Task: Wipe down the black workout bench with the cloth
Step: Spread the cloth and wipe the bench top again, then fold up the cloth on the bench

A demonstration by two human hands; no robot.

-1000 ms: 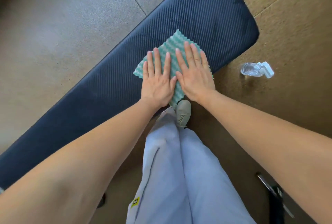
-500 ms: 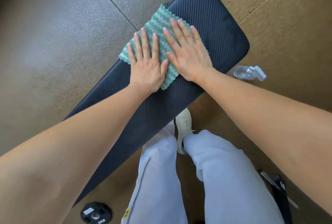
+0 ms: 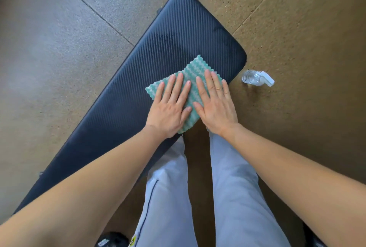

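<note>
Nearest to you are your legs in light grey trousers, standing close against the long side of the black workout bench. Both of your forearms reach forward over them.

Your left hand and your right hand lie flat on the cloth, side by side, with fingers straight and a little spread. Neither hand grasps anything; they only press down with the palms.

The cloth is green and white with a wavy pattern. It lies spread on the bench top, near the rounded far end, and its near corner reaches the bench's near edge. It looks thin, soft and light, so it will probably bunch or fold if you push with fingertips only. Keep wide palm pressure on its middle, and it should slide as one piece.

The bench surface is finely ribbed and seems padded, so expect some drag. The bench itself looks heavy enough not to move.

Beyond the bench end, a small clear spray bottle lies on the speckled floor, apart from the bench.
</note>
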